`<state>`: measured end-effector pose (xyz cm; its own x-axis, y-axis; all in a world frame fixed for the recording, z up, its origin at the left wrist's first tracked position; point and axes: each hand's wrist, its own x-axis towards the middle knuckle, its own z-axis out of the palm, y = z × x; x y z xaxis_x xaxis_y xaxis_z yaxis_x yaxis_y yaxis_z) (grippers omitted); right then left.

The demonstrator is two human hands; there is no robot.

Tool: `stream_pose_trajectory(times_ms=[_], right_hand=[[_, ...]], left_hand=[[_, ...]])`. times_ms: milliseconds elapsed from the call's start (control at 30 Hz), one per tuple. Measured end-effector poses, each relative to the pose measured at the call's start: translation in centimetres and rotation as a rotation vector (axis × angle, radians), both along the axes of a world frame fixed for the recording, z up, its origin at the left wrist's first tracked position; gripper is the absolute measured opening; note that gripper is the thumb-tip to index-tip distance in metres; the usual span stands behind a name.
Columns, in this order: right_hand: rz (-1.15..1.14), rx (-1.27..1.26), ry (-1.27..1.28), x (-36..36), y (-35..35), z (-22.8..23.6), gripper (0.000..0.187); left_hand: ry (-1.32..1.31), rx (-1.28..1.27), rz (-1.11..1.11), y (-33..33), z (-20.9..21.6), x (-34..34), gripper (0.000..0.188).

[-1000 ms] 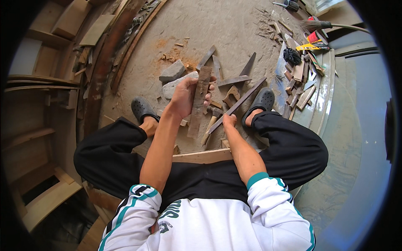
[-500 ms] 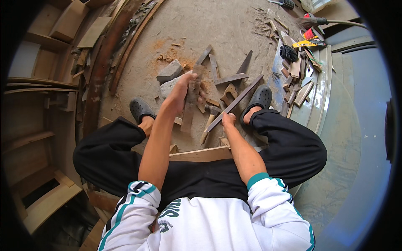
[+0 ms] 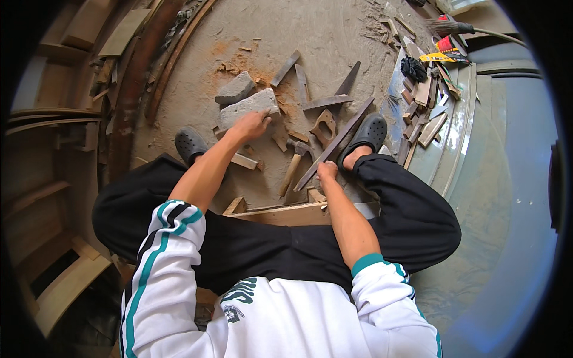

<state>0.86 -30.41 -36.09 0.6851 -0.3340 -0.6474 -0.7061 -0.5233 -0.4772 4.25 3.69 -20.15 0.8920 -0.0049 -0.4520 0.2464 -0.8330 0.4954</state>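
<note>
R fingers (image 3: 325,169) clenched on long dark strip (image 3: 343,135); L fingers (image 3: 263,116) by pale block (image 3: 248,107), can't tell grip; hammer (image 3: 292,164) btwn.

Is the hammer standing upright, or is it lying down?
Lying down: the hammer has its wooden handle stretched along the floor, pointing toward the person.

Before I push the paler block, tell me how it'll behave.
The paler block is likely heavy for its size, looking like stone or concrete. Its rough, pitted face should resist slipping. Its flat, angular shape probably won't roll.
</note>
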Motion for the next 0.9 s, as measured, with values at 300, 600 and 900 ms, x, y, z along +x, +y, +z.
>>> stream_pose_trajectory(times_ms=[300, 600, 900], right_hand=[[0.044, -0.036, 0.053, -1.2, 0.5, 1.8, 0.021], [0.028, -0.075, 0.054, -1.3, 0.7, 2.9, 0.025], [-0.025, -0.023, 0.082, -0.8, 1.7, 4.8, 0.027]], left_hand=[[-0.163, 0.231, -0.420, 2.8, -1.6, 3.8, 0.047], [-0.381, 0.223, -0.514, 2.9, -3.7, 7.2, 0.045], [-0.581, 0.245, -0.258, 3.2, -4.2, 4.4, 0.069]])
